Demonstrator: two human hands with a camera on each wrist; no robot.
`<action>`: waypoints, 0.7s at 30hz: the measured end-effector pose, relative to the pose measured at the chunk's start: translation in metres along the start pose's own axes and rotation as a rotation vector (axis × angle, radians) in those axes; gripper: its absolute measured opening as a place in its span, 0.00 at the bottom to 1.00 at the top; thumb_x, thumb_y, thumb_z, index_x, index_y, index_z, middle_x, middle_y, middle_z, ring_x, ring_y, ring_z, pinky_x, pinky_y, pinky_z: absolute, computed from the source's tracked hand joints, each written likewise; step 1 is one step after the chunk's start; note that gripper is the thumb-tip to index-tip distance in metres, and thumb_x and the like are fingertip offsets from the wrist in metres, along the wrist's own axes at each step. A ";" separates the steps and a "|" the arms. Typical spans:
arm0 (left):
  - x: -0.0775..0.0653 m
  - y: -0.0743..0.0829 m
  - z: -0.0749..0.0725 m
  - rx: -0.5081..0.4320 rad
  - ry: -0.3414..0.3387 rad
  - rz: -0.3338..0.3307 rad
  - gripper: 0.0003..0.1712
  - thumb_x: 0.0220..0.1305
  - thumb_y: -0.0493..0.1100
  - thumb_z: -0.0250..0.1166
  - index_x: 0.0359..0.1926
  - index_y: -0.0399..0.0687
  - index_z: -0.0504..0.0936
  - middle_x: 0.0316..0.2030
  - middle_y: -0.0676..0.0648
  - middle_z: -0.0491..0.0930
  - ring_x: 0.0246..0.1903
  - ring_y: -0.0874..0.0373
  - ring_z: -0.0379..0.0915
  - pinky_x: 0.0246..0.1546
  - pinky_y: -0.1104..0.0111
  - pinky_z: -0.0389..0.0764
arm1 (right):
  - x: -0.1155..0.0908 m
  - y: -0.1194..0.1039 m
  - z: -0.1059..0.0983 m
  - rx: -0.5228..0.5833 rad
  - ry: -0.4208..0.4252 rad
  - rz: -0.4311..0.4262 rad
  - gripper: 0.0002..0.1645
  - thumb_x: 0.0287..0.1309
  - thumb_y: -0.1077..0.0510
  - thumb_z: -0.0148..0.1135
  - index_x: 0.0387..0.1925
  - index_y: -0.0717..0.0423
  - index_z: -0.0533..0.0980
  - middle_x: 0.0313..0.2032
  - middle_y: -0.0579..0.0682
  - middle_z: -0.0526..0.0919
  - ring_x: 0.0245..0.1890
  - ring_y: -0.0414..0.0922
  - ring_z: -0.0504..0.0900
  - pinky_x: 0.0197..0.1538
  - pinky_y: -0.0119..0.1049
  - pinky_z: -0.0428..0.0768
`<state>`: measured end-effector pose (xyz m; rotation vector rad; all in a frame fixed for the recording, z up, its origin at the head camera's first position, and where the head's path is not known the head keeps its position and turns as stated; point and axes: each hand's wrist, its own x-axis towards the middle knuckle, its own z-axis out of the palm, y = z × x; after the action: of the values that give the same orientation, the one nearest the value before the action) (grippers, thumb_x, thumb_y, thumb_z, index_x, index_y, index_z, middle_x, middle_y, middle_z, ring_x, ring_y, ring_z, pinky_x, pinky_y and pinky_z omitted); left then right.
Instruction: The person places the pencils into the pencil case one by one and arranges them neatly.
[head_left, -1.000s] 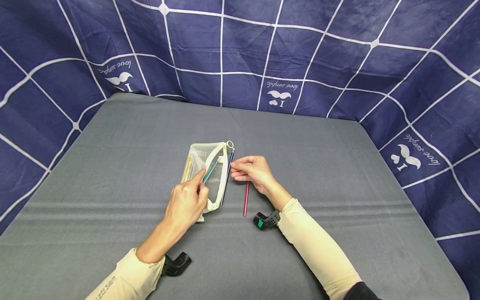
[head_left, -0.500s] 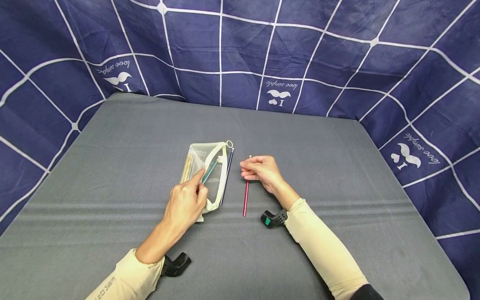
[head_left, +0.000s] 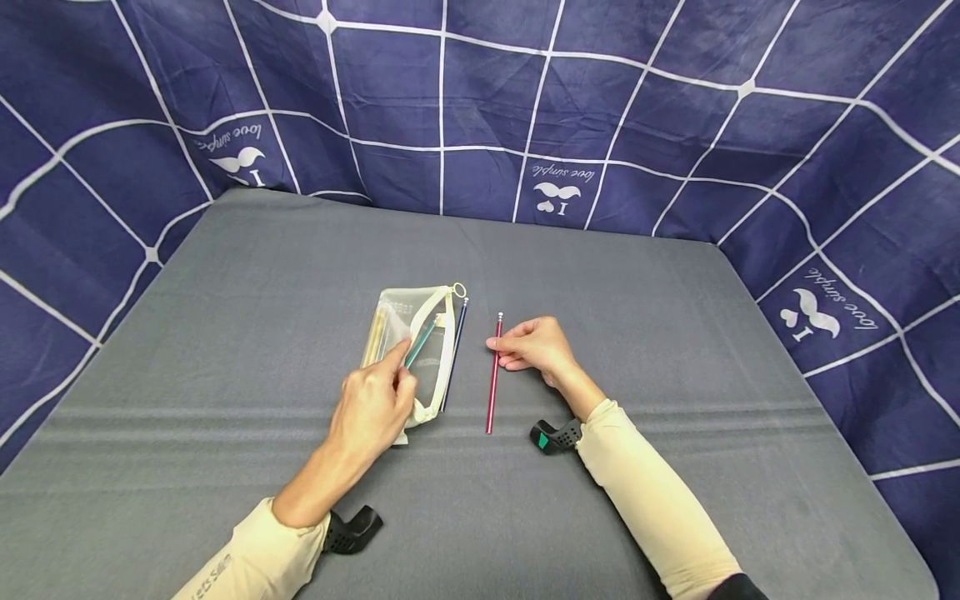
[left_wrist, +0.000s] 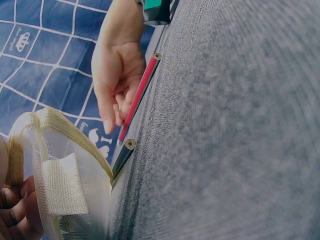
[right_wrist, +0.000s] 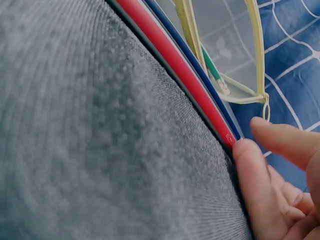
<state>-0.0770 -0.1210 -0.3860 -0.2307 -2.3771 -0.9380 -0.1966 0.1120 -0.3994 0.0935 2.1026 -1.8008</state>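
A see-through zip pencil pouch with cream edging lies with its mouth spread. My left hand holds its near side, index finger extended along the opening. Inside are a green pencil and yellowish pencils. A dark blue pencil lies along the pouch's right side. To its right, a red pencil lies on the cloth. At that pencil's far part is my right hand. In the right wrist view, one fingertip touches the red pencil, while another finger stays apart from it.
Grey cloth covers the table. A dark blue curtain with white lines hangs behind and at both sides. Black wrist devices sit on both wrists. A ring pull hangs at the pouch's far corner.
My right hand has moved right, from beside the blue pencil to the red one. The blue pencil stays beside the pouch. My left hand and the pouch have kept their place.
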 end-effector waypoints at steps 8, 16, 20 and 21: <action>-0.001 -0.001 0.001 0.003 0.000 0.005 0.23 0.54 0.32 0.58 0.53 0.33 0.83 0.32 0.33 0.85 0.28 0.35 0.81 0.29 0.45 0.77 | -0.002 -0.003 0.004 -0.166 0.048 0.029 0.14 0.43 0.63 0.79 0.28 0.67 0.81 0.18 0.52 0.83 0.15 0.38 0.81 0.24 0.32 0.81; -0.002 0.000 0.003 0.004 -0.005 -0.002 0.24 0.54 0.32 0.57 0.53 0.34 0.82 0.31 0.33 0.85 0.28 0.35 0.81 0.30 0.45 0.77 | -0.003 -0.005 0.006 -0.242 0.058 0.013 0.10 0.45 0.66 0.76 0.28 0.67 0.82 0.19 0.52 0.83 0.15 0.37 0.81 0.24 0.32 0.81; -0.002 0.000 0.003 0.004 -0.005 -0.004 0.24 0.54 0.32 0.57 0.53 0.34 0.82 0.32 0.33 0.85 0.28 0.35 0.81 0.30 0.44 0.77 | -0.002 -0.006 0.005 -0.218 0.041 0.028 0.08 0.46 0.68 0.73 0.28 0.68 0.81 0.18 0.52 0.83 0.15 0.38 0.81 0.25 0.32 0.81; -0.002 0.000 0.003 0.004 -0.005 -0.003 0.24 0.54 0.32 0.57 0.53 0.34 0.82 0.32 0.33 0.85 0.28 0.36 0.81 0.30 0.45 0.77 | -0.002 -0.006 0.005 -0.205 0.033 0.032 0.08 0.47 0.68 0.72 0.29 0.69 0.81 0.18 0.53 0.83 0.15 0.38 0.81 0.25 0.32 0.81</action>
<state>-0.0765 -0.1191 -0.3888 -0.2280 -2.3845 -0.9359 -0.1949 0.1067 -0.3935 0.1034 2.2821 -1.5650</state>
